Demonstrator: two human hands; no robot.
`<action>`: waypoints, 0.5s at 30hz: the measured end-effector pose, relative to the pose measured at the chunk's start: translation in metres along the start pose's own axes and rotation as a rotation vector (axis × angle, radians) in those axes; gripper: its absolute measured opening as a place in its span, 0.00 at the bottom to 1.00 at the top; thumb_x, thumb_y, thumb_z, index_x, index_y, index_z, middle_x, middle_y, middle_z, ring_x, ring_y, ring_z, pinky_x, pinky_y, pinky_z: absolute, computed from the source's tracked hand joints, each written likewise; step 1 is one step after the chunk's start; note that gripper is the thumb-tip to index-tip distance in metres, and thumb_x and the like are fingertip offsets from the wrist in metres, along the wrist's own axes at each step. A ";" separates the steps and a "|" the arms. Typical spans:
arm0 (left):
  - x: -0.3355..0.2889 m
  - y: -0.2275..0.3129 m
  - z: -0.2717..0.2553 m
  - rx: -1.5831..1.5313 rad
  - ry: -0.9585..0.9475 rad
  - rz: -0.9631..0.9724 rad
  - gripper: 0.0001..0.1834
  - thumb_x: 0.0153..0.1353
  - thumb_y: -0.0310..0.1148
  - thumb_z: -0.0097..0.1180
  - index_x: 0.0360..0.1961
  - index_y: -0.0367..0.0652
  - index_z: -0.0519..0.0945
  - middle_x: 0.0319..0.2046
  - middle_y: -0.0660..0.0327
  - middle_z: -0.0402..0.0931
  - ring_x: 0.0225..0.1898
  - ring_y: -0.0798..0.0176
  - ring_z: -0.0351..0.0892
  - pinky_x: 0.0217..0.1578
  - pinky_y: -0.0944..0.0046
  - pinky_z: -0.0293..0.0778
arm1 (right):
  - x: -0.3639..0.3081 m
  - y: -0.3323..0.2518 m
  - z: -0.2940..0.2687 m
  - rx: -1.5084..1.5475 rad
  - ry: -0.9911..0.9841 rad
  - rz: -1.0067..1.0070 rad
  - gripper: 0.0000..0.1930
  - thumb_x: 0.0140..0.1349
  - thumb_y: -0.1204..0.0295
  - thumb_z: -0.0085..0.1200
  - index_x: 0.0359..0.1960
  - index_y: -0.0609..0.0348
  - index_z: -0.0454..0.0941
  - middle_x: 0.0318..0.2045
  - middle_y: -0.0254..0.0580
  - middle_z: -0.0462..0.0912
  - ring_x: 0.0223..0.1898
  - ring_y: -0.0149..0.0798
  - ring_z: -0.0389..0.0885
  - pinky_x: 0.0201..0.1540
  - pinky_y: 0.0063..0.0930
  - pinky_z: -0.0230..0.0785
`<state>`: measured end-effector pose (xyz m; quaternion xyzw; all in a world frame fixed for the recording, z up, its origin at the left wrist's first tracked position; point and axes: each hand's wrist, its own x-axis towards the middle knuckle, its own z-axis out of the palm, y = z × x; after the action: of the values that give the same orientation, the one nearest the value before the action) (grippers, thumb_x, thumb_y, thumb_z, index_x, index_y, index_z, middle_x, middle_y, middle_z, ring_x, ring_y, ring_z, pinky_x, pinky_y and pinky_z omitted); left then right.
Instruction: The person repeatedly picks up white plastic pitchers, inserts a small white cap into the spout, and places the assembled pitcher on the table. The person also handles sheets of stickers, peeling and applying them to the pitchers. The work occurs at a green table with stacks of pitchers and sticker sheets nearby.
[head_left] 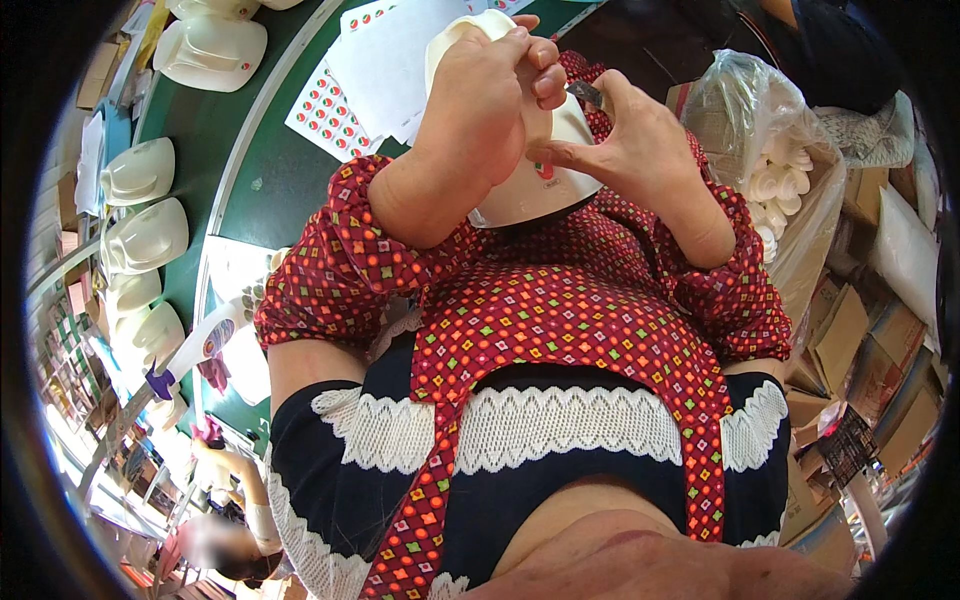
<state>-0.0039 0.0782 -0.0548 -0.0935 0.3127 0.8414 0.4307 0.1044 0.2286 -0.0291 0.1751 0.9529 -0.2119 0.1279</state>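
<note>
A cream-white plastic kettle body (520, 205) is tilted in front of my chest. My left hand (492, 105) is closed around its upper part, fingers curled over the handle side. My right hand (645, 150) is at the right side of the body, its thumb against the wall just above a small red and green sticker (544, 170). Pinched by the fingers of that hand is a small dark flat piece (584, 93), whose kind I cannot make out. The far side of the body is hidden by my hands.
Sheets of round red and green stickers (333, 112) lie on the green table (262, 150), beside white paper. More cream kettle bodies (210, 52) line the belt at the left. A clear plastic bag (730, 95) holds white parts at the right, near cardboard boxes (850, 340). Another person (255, 510) is at lower left.
</note>
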 end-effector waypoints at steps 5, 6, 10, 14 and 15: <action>0.006 0.001 -0.001 0.002 0.030 -0.016 0.11 0.82 0.27 0.44 0.60 0.34 0.67 0.36 0.61 0.68 0.34 0.64 0.66 0.40 0.62 0.69 | -0.008 0.000 0.017 0.309 -0.078 0.106 0.60 0.39 0.33 0.81 0.63 0.72 0.71 0.51 0.69 0.86 0.53 0.61 0.90 0.57 0.48 0.82; 0.005 0.000 -0.002 0.009 0.030 -0.015 0.11 0.82 0.27 0.44 0.60 0.34 0.67 0.36 0.61 0.68 0.34 0.64 0.66 0.40 0.62 0.69 | -0.010 0.000 0.017 0.363 -0.122 0.129 0.61 0.40 0.39 0.84 0.67 0.72 0.68 0.52 0.69 0.85 0.54 0.59 0.89 0.58 0.46 0.81; 0.008 -0.002 -0.005 0.007 -0.003 -0.018 0.12 0.83 0.27 0.44 0.61 0.33 0.66 0.36 0.60 0.68 0.34 0.64 0.66 0.39 0.62 0.68 | -0.021 0.021 0.028 0.562 -0.205 0.097 0.65 0.40 0.43 0.85 0.74 0.72 0.63 0.56 0.67 0.83 0.55 0.56 0.88 0.59 0.42 0.80; 0.007 -0.004 -0.001 0.030 0.003 -0.007 0.13 0.83 0.27 0.42 0.62 0.33 0.66 0.36 0.60 0.68 0.34 0.64 0.65 0.39 0.62 0.67 | -0.021 0.027 0.033 0.708 -0.217 0.084 0.66 0.39 0.42 0.85 0.73 0.75 0.64 0.58 0.68 0.82 0.57 0.55 0.87 0.61 0.42 0.79; 0.007 -0.005 -0.002 0.036 0.008 -0.001 0.13 0.83 0.27 0.42 0.62 0.33 0.65 0.36 0.60 0.68 0.34 0.64 0.65 0.39 0.62 0.67 | -0.019 0.021 0.030 0.707 -0.217 0.136 0.66 0.39 0.41 0.85 0.73 0.76 0.64 0.58 0.68 0.82 0.58 0.55 0.87 0.61 0.42 0.79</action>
<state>-0.0047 0.0837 -0.0612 -0.0893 0.3293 0.8350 0.4316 0.1344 0.2277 -0.0565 0.2479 0.7881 -0.5360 0.1734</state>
